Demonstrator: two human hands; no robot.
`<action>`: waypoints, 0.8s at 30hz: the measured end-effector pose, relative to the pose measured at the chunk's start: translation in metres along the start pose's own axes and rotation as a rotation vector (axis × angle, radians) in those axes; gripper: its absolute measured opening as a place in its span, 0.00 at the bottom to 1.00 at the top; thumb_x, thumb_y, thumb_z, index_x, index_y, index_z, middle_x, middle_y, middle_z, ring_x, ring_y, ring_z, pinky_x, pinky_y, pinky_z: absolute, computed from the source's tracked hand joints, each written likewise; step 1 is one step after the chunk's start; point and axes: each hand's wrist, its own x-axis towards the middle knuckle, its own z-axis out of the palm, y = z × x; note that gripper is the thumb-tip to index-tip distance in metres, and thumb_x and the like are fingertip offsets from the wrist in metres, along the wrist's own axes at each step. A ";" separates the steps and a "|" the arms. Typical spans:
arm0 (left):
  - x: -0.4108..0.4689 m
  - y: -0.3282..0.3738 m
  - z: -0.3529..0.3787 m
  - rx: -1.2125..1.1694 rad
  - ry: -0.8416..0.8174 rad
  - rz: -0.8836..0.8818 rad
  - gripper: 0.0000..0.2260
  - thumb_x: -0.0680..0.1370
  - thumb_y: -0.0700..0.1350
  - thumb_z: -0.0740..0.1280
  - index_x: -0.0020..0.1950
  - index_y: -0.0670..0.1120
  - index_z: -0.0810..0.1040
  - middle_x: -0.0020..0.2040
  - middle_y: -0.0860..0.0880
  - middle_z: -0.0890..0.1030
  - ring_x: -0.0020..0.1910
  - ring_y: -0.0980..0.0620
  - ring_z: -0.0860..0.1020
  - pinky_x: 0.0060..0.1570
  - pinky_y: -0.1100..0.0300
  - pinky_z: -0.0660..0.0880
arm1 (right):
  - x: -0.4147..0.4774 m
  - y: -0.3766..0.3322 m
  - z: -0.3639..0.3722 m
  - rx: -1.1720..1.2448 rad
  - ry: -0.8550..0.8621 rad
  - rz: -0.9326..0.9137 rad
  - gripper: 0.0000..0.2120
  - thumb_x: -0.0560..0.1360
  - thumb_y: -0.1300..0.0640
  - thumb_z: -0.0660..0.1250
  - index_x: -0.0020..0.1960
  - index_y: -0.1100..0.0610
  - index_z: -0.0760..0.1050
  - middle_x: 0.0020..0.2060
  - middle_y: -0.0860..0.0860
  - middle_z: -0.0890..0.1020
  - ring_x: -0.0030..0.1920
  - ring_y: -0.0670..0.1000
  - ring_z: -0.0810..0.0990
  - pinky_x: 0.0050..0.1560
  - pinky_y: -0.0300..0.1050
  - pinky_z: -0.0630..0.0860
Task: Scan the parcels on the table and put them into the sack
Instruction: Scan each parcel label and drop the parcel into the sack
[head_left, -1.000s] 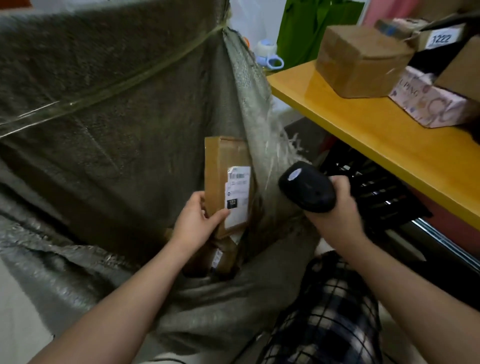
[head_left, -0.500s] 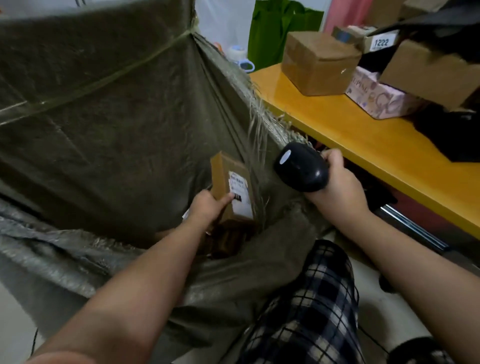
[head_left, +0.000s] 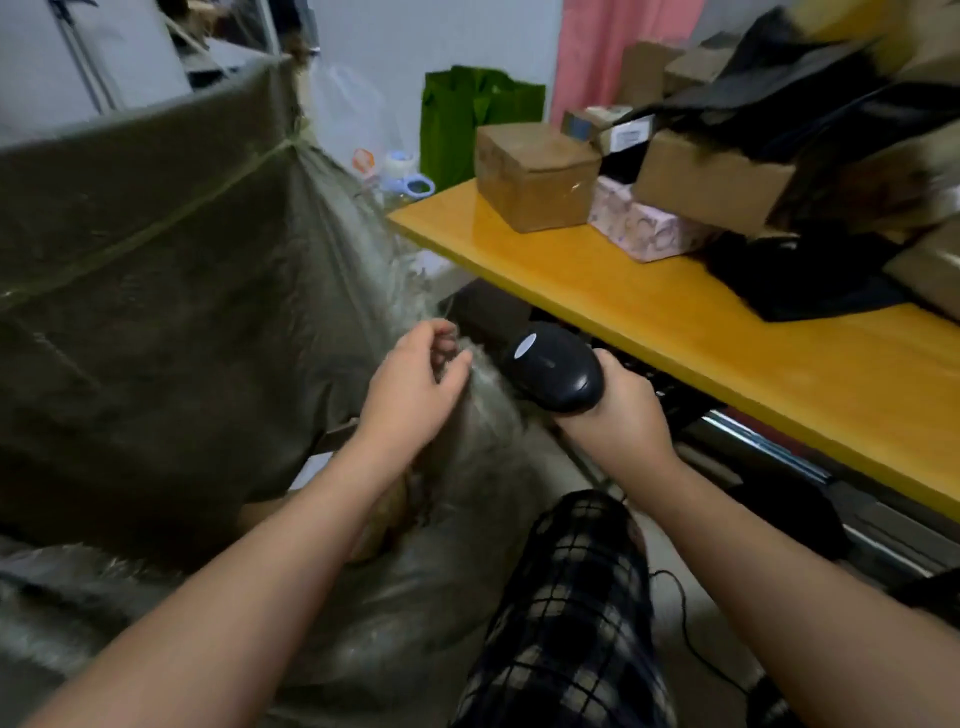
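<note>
A large grey-green woven sack (head_left: 156, 312) stands open at the left. My left hand (head_left: 415, 384) hovers over its right rim, fingers loosely curled and holding nothing. Parts of brown parcels (head_left: 384, 519) show down inside the sack under my left forearm. My right hand (head_left: 618, 415) grips a black barcode scanner (head_left: 553, 374) just right of the sack's rim. On the yellow table (head_left: 727, 353) lie a brown cardboard box (head_left: 535, 176), a pink patterned box (head_left: 644, 228) and a longer brown box (head_left: 711, 182).
Black bags (head_left: 800, 275) and several more cartons are piled at the table's back right. A green bag (head_left: 467, 119) and small bottles (head_left: 405, 176) stand beyond the sack. My checked trouser leg (head_left: 571, 613) is at the bottom. A metal frame runs under the table.
My left hand has let go of the labelled brown parcel, which dropped into the sack, and has risen to the rim. The view has swung up and to the right.
</note>
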 end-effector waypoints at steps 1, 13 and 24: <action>0.002 0.013 0.007 -0.014 -0.025 0.044 0.14 0.77 0.48 0.67 0.62 0.49 0.74 0.50 0.54 0.78 0.48 0.55 0.76 0.51 0.59 0.74 | -0.004 0.004 -0.016 0.005 0.059 -0.002 0.17 0.67 0.50 0.73 0.54 0.46 0.73 0.39 0.39 0.76 0.41 0.47 0.75 0.41 0.44 0.72; -0.029 0.187 0.146 -0.137 -0.379 0.464 0.13 0.79 0.50 0.64 0.62 0.48 0.74 0.51 0.55 0.74 0.47 0.57 0.74 0.40 0.69 0.66 | -0.089 0.088 -0.217 0.157 0.571 0.189 0.25 0.64 0.49 0.76 0.59 0.41 0.73 0.45 0.33 0.78 0.46 0.34 0.76 0.44 0.27 0.68; -0.084 0.362 0.276 0.170 -0.447 0.982 0.28 0.77 0.57 0.64 0.74 0.48 0.64 0.74 0.45 0.63 0.73 0.44 0.60 0.71 0.47 0.58 | -0.179 0.151 -0.313 0.210 0.937 0.368 0.24 0.69 0.55 0.76 0.63 0.54 0.75 0.54 0.52 0.82 0.55 0.53 0.80 0.58 0.51 0.76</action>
